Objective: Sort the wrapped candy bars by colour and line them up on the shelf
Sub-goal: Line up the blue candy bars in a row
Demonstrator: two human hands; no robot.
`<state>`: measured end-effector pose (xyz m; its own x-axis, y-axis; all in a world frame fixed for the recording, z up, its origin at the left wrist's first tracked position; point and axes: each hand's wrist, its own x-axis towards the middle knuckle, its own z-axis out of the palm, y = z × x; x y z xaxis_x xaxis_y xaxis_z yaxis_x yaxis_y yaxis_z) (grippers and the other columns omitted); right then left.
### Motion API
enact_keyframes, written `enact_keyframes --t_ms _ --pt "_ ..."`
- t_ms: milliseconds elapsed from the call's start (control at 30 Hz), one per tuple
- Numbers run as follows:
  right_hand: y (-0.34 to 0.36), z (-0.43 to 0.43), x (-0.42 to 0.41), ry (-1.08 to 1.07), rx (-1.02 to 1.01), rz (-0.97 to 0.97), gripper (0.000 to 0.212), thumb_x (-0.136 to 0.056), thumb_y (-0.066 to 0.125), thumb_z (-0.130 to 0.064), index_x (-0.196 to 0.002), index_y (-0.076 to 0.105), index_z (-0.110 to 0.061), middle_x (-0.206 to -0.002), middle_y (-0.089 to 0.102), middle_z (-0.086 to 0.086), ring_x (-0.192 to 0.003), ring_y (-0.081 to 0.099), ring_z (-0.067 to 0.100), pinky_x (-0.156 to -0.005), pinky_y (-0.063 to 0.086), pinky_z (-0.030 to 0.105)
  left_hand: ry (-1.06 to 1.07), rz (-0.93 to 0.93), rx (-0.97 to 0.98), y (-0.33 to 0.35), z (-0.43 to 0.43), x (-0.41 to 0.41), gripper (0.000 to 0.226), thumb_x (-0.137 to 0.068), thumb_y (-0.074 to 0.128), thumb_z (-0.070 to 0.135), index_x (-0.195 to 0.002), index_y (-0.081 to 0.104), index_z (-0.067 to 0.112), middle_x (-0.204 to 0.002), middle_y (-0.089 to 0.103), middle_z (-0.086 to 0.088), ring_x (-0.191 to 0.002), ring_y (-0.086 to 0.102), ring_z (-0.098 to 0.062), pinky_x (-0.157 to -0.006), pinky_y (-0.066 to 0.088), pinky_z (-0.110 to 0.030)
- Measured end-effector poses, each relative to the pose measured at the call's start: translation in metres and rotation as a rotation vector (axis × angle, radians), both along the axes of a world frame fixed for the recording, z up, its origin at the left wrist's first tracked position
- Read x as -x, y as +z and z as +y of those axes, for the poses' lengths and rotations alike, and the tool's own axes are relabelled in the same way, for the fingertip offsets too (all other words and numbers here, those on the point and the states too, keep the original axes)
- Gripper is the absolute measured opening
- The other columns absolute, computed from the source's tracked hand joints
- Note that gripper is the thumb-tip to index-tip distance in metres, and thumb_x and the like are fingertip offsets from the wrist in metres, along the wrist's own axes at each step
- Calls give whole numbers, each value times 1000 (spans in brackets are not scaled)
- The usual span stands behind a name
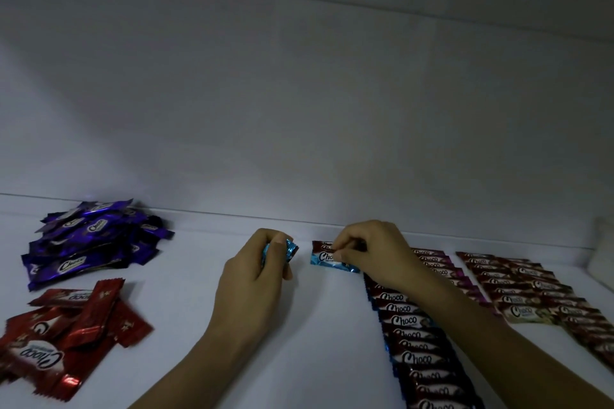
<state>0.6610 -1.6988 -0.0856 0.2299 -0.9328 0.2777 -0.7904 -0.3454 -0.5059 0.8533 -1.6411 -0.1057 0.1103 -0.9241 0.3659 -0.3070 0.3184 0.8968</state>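
A flat white shelf board fills the lower half of the view, with a plain white back wall rising behind it. Far out at nine o'clock from the hands, close to the wall, lies a loose heap of purple foil-wrapped candy bars. Just in front of it, at about eight o'clock, sprawls a loose heap of red foil-wrapped candy bars.

The left hand is mid-shelf, its fingers curled tight round crumpled blue foil wrapping, whose end pokes out at one o'clock of the fist. How many bars it holds cannot be told.

Just beside it at three o'clock, a single blue-wrapped candy bar marked "Choco" lies flat on the board. The right hand pinches its far edge between thumb and fingertips, the other fingers curled over. A brown wrapper end shows at twelve o'clock of that bar, mostly hidden by the fingers.

From the right hand toward five o'clock runs a row of overlapping blue-edged bars — the right forearm lies over its right side and hides part of it. Beyond the forearm sits a row of purple-edged bars, also partly covered. Farthest right are rows of red-edged bars with one beige-wrapped bar among them.
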Motion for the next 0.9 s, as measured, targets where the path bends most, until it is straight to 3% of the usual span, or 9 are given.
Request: enact_keyframes --t_ms 233,367,500,667,767,833,900 --pt "-3 0 -1 51 60 45 43 -79 75 -22 -119 61 -26 -86 69 -16 -98 61 4 -104 39 40 3 18 -34 -1 -1 -1 20 -97 37 39 -104 53 28 -73 63 4 -53 46 -9 -56 38 -26" --pt "-3 0 -3 43 152 124 41 -81 74 -21 -118 60 -28 -89 68 -17 -94 58 7 -101 36 36 2 9 -35 -2 -1 -1 24 -91 34 47 -100 51 34 -73 63 6 -54 48 -8 -58 41 -28" --pt "-4 0 -1 26 171 128 39 -81 74 -21 -117 62 -27 -92 67 -17 -93 56 6 -99 34 30 24 12 -40 -4 -4 -1 18 -97 38 37 -110 50 31 -76 64 5 -56 50 -10 -59 43 -30" --pt "-3 0 1 -5 193 242 27 -84 67 -40 -109 65 -32 -100 62 -16 -95 50 5 -93 30 28 9 30 -65 -5 -5 -1 20 -96 44 34 -117 47 34 -78 64 6 -58 52 -10 -57 43 -25" --pt "-3 0 1 -3 158 291 21 -82 66 -46 -99 66 -34 -97 55 -15 -97 48 6 -90 28 28 -7 29 -77 -4 -4 -2 26 -96 46 21 -117 45 35 -77 63 3 -56 50 -8 -57 45 -27" --pt "-3 0 2 -4 146 299 22 -81 67 -46 -99 66 -34 -98 54 -15 -99 47 6 -90 27 28 -16 -5 -78 -5 -4 -3 34 -95 48 14 -120 43 35 -79 63 0 -60 51 -11 -62 45 -31" --pt "-3 0 1 -14 145 342 23 -82 67 -45 -102 66 -34 -102 55 -15 -101 47 5 -91 28 27 -49 -51 -77 -3 -3 -2 45 -95 48 7 -129 36 35 -95 63 7 -74 57 -9 -72 47 -25"
